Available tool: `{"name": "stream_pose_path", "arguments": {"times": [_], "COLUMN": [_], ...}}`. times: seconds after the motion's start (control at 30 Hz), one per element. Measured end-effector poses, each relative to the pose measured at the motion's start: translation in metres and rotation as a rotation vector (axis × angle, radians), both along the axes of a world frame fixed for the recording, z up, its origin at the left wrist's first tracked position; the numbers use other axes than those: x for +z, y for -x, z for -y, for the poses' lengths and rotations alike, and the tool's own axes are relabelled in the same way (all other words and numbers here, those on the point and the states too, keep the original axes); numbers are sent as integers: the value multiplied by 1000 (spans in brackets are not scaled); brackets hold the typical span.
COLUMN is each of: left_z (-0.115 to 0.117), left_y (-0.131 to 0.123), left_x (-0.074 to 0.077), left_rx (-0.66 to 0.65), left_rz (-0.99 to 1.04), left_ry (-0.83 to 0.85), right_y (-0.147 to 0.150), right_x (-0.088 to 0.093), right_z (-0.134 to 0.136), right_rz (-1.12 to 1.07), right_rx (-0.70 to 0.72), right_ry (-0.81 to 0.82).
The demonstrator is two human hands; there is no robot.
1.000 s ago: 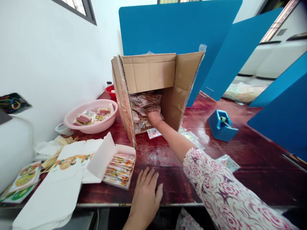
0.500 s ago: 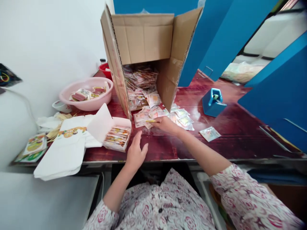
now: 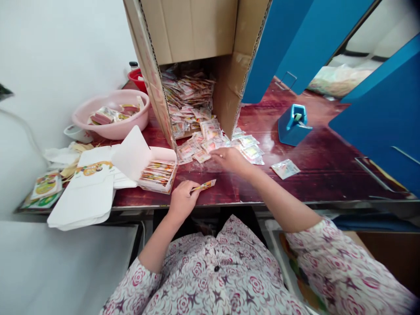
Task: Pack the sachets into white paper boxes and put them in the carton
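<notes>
My left hand (image 3: pixel 183 197), near the table's front edge, pinches one thin printed sachet (image 3: pixel 206 186) that points out to the right. Just left of it stands an open white carton (image 3: pixel 173 180) holding a row of upright sachets (image 3: pixel 156 173). My right hand (image 3: pixel 233 161) hovers at the near side of a loose pile of sachets (image 3: pixel 211 138), its fingers slightly bent and pointing left; I see nothing held in it. The pile spills from a large cardboard box (image 3: pixel 243 65) lying on its side, with many more sachets (image 3: pixel 190 89) inside.
At the left are a pink basin (image 3: pixel 108 131) with packets, a white cup (image 3: pixel 78 133) and flattened white cartons (image 3: pixel 82 197). To the right stand a blue tape dispenser (image 3: pixel 293 127) and a single sachet (image 3: pixel 285 169). Blue panels (image 3: pixel 380 118) bound the right side.
The sachet has passed from my right hand to my left hand, which has closed on it. The right hand remains by the pile. The view has tilted downward a little.
</notes>
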State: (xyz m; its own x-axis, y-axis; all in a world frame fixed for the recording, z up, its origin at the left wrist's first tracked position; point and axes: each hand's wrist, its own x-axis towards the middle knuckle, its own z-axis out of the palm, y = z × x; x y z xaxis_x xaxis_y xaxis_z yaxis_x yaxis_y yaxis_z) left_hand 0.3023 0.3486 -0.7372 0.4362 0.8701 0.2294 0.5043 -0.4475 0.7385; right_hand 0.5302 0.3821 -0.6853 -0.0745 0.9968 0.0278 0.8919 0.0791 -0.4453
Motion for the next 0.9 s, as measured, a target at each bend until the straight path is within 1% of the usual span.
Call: {"name": "stream_pose_path", "arguments": {"times": [0.03,0.07,0.17,0.23,0.33,0.37,0.43,0.5,0.53,0.57,0.63,0.67,0.7,0.77,0.83,0.87,0.9], "left_z": [0,-1,-2,-2,-2,-2,-2,-1,-1,-1,-1,-2,-2,-2,-2,-1,0], "left_y": [0,0,-2,-2,-1,-1,1,3,3,3,4,4,4,3,2,2,1], "left_x": [0,1,1,1,-1,-1,-1,0,1,2,4,4,3,1,-1,-2,-3], "left_rx": [4,11,40,62,76,71,59,53,47,38,16,4,-8,-40,-50,-40,-26], "left_rz": [0,-2,-12,-6,16,23,53,108,136,163,209,234,258,281,253,229,204], "left_ry": [7,13,44,81,132,137,116,65,41,26,28,42,63,99,99,85,72], "right_y": [-1,0,9,12,5,2,-5,-5,-2,2,12,17,21,22,15,10,6], "right_x": [-1,-3,-11,-12,-7,-5,-3,-7,-12,-19,-34,-40,-44,-45,-36,-30,-24], "right_z": [-12,-24,-49,-59,-61,-58,-47,-29,-17,-5,20,32,42,54,53,48,41], "right_rz": [99,196,401,447,405,374,270,62,-93,-273,-631,-766,-851,-878,-770,-677,-556], "right_rx": [-79,-122,-140,-150,-234,-247,-238,-216,-217,-221,-192,-160,-113,22,131,126,70], "right_ry": [-18,-9,49,64,55,10,-145,-283,-298,-270,-137,-61,15,159,250,241,188]}}
